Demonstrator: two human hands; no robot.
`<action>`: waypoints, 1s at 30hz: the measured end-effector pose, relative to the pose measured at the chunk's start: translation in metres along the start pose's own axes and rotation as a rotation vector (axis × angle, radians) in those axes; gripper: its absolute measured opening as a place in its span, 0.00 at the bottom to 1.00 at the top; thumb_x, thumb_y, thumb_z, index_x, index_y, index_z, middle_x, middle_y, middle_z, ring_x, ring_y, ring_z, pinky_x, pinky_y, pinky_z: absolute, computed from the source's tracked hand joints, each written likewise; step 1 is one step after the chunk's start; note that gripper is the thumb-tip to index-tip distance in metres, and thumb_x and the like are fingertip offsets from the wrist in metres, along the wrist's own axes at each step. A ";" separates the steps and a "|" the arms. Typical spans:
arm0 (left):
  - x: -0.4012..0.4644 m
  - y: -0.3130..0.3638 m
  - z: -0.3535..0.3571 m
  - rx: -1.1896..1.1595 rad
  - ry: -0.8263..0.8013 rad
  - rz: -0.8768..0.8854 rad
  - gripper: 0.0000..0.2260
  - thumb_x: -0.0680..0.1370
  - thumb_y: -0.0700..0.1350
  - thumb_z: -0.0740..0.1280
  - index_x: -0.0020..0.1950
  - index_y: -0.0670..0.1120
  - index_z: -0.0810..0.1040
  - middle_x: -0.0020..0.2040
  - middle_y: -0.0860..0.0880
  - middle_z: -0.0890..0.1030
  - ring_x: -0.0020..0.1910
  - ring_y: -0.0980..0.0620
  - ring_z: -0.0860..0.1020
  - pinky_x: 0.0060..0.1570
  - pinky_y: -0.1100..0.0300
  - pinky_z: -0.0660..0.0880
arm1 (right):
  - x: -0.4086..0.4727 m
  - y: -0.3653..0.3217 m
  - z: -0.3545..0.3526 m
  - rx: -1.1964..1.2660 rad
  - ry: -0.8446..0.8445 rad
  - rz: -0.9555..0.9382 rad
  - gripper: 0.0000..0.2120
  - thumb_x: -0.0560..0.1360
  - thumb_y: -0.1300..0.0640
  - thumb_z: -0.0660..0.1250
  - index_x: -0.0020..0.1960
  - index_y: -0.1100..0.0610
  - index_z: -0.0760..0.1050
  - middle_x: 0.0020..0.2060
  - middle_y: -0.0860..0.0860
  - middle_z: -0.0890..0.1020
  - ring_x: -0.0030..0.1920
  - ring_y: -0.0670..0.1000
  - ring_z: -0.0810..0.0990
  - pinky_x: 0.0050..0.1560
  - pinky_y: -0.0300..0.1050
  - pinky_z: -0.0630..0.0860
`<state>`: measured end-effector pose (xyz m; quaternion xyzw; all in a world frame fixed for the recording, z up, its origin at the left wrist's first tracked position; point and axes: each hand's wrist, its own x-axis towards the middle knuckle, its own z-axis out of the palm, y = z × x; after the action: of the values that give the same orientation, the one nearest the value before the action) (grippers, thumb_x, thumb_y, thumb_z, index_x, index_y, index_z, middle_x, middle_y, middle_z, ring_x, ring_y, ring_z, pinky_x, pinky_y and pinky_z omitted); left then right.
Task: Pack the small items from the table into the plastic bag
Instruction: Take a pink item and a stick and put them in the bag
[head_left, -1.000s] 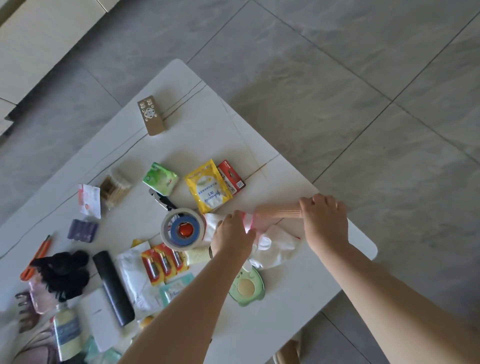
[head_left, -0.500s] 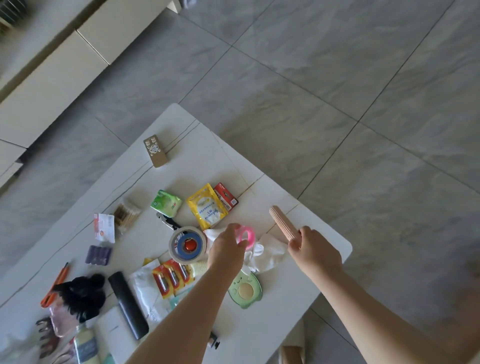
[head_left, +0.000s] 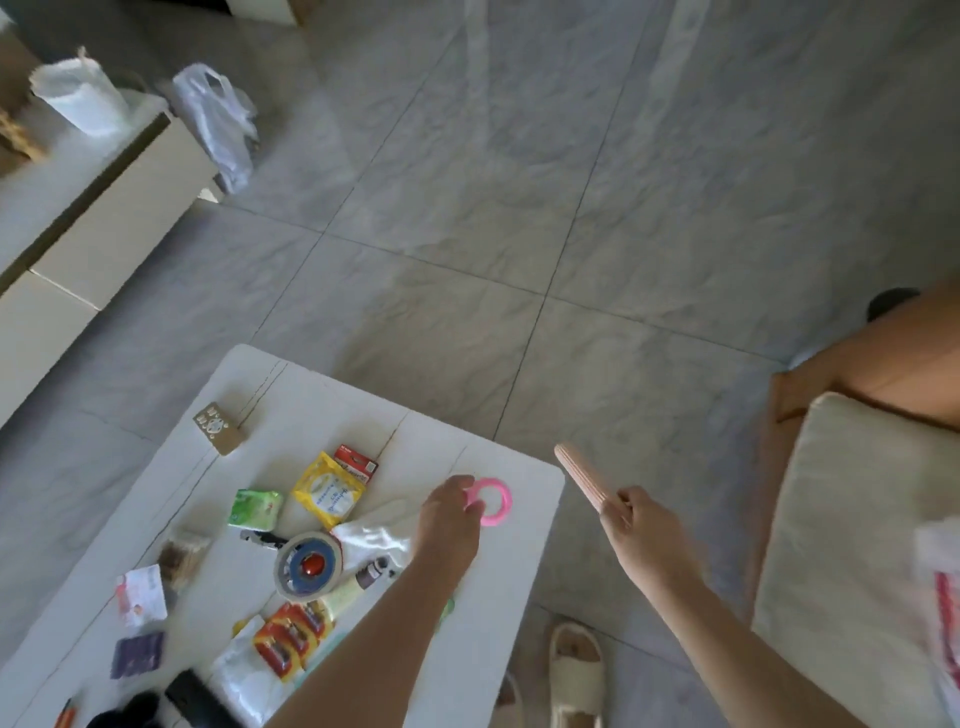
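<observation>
My left hand (head_left: 451, 525) pinches a pink ring (head_left: 491, 501) above the near right part of the white table (head_left: 311, 405). Past the table's right edge, over the floor, my right hand (head_left: 641, 540) grips a ribbed beige stick (head_left: 579, 475) that points up and left. A white and red plastic bag (head_left: 943, 597) lies on the cushion at the far right edge. Left on the table are a tape roll (head_left: 307, 567), a yellow packet (head_left: 328, 491), a green packet (head_left: 255, 509), a red box (head_left: 356, 463), battery packs (head_left: 291, 636) and a white cloth (head_left: 371, 540).
A cream seat cushion (head_left: 852, 545) on a wooden frame stands to the right. A slipper (head_left: 575, 675) lies on the grey tiled floor below the table. A low cabinet (head_left: 78, 223) and another white bag (head_left: 218, 119) are at the far left. A small remote (head_left: 218, 428) lies near the table's far corner.
The view has swung up and right, bringing the seat and bag into sight. My left hand lifted the pink ring off the cloth; my right hand carried the stick off the table's right edge.
</observation>
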<state>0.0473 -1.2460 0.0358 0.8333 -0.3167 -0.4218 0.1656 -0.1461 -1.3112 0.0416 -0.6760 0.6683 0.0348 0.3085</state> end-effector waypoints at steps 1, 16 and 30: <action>-0.005 0.011 0.009 0.010 -0.011 0.033 0.14 0.80 0.41 0.62 0.65 0.43 0.74 0.59 0.43 0.79 0.55 0.45 0.79 0.57 0.53 0.77 | -0.005 0.013 -0.011 0.019 0.027 0.022 0.11 0.79 0.52 0.57 0.53 0.57 0.74 0.47 0.57 0.83 0.50 0.59 0.80 0.43 0.47 0.71; -0.103 0.210 0.205 0.008 -0.249 0.317 0.07 0.77 0.36 0.64 0.53 0.40 0.78 0.49 0.36 0.81 0.50 0.38 0.81 0.48 0.48 0.77 | -0.079 0.244 -0.162 0.325 0.404 0.362 0.15 0.75 0.57 0.64 0.61 0.56 0.72 0.54 0.53 0.79 0.54 0.57 0.77 0.53 0.47 0.72; -0.182 0.324 0.390 0.327 -0.482 0.562 0.14 0.78 0.46 0.64 0.63 0.45 0.73 0.54 0.44 0.81 0.52 0.45 0.79 0.53 0.55 0.76 | -0.100 0.435 -0.187 0.584 0.402 0.715 0.10 0.76 0.56 0.61 0.52 0.60 0.76 0.42 0.53 0.80 0.44 0.55 0.77 0.47 0.46 0.71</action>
<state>-0.4745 -1.3690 0.0905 0.6069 -0.6250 -0.4872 0.0607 -0.6273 -1.2732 0.0770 -0.2835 0.8861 -0.1809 0.3189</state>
